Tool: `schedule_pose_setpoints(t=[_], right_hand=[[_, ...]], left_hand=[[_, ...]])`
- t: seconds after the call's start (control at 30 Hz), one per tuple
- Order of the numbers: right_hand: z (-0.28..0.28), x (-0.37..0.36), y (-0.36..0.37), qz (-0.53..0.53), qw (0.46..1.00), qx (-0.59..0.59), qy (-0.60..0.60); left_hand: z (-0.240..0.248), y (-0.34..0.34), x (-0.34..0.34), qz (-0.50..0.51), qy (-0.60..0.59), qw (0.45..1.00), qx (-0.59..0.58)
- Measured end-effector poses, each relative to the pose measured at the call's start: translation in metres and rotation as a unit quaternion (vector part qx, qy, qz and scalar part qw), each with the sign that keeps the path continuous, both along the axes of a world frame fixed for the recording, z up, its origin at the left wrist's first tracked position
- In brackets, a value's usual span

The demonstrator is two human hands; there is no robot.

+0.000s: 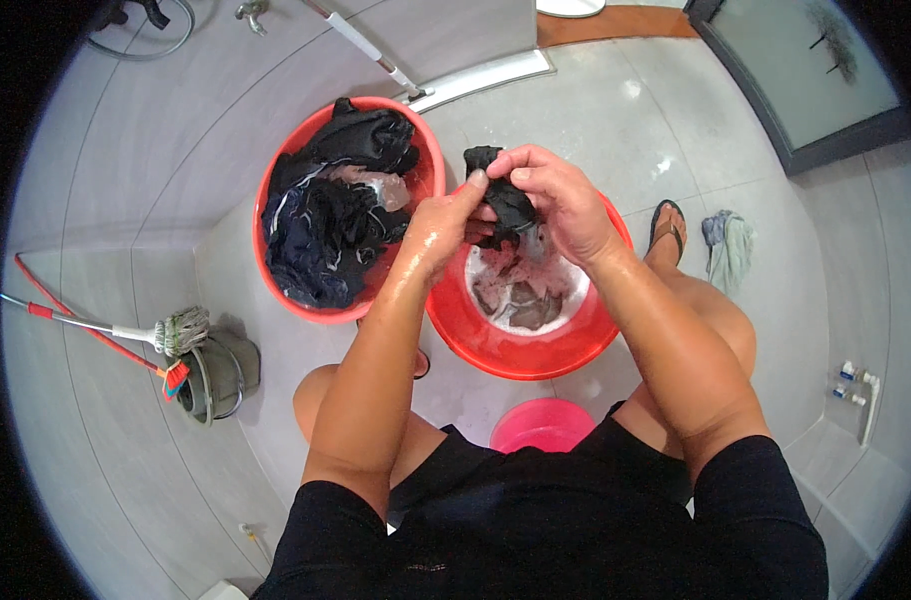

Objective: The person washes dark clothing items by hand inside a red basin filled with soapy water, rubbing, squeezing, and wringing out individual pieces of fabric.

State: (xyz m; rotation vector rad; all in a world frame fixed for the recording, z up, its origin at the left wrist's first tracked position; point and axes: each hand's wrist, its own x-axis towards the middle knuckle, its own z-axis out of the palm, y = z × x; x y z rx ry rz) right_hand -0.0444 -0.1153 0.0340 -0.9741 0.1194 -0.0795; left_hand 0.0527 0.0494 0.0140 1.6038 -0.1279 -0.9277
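Both my hands grip a wet, bunched-up black piece of clothing [508, 205] above the far side of a red basin [525, 362]. My left hand [445, 222] pinches it from the left, thumb uppermost. My right hand [563, 198] has its fingers bent round the right side, close to the left thumb. What kind of garment it is I cannot tell. Soapy water [530, 290] with white foam fills the red basin below, and the cloth's lower end hangs toward it. To the left, a second red basin [431, 150] holds a heap of dark wet clothes [340, 225].
A pink basin [542, 425] stands between my legs. At the left wall are a grey bucket [225, 375], a string mop [181, 331] and a red brush [175, 378]. A greyish cloth [727, 250] lies beside my right foot [667, 230]. Pipe valves [850, 385] stick out at the right wall.
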Motion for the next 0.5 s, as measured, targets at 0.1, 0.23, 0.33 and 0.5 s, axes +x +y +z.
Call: schedule_pose_setpoints(t=[0.1, 0.23, 0.33, 0.5], right_hand=[[0.003, -0.001, -0.001, 0.003, 1.0, 0.014, 0.001], [0.004, -0.003, 0.0, 0.02, 0.999, -0.027, 0.012], [0.003, -0.004, -0.002, 0.0, 1.0, -0.02, 0.012], [-0.009, 0.003, -0.008, -0.036, 0.996, -0.084, -0.007]], left_hand=[[-0.006, 0.004, 0.0, -0.035, -0.043, 0.998, 0.011], [0.006, -0.003, -0.012, 0.023, 0.112, 0.987, -0.113], [0.004, -0.004, -0.014, 0.084, 0.076, 0.986, -0.122], [-0.006, -0.008, -0.013, 0.139, -0.095, 0.983, -0.073]])
